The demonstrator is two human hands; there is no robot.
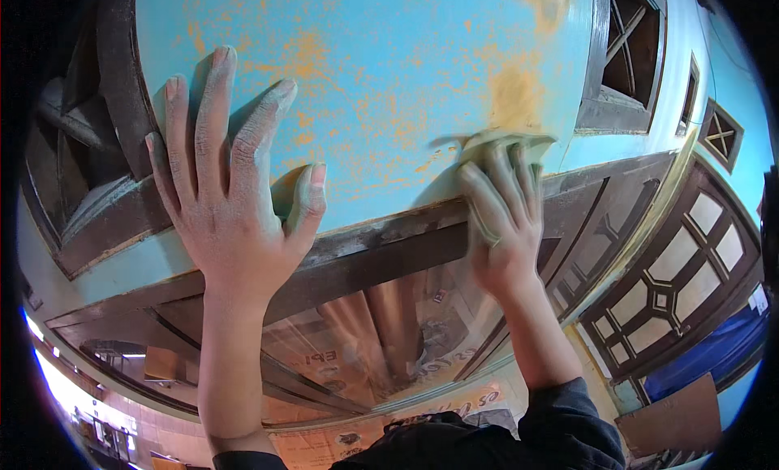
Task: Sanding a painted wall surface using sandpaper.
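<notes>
My left hand rests with fingers spread against a light-blue painted wall. Pale dust coats its fingers, and it holds nothing. To the right, my right hand presses a folded sheet, likely sandpaper, against the wall just above a dark wooden frame. That hand is blurred, and its fingers hide much of the sheet. Directly above the sheet is a worn yellow-brown patch. Orange specks and blotches show through the blue paint between and above my hands.
A dark wooden frame with glass panes runs below the wall. Wooden vent openings flank the painted section. At the right are a panelled door, a blue cloth and a brown board. A printed orange sheet lies below.
</notes>
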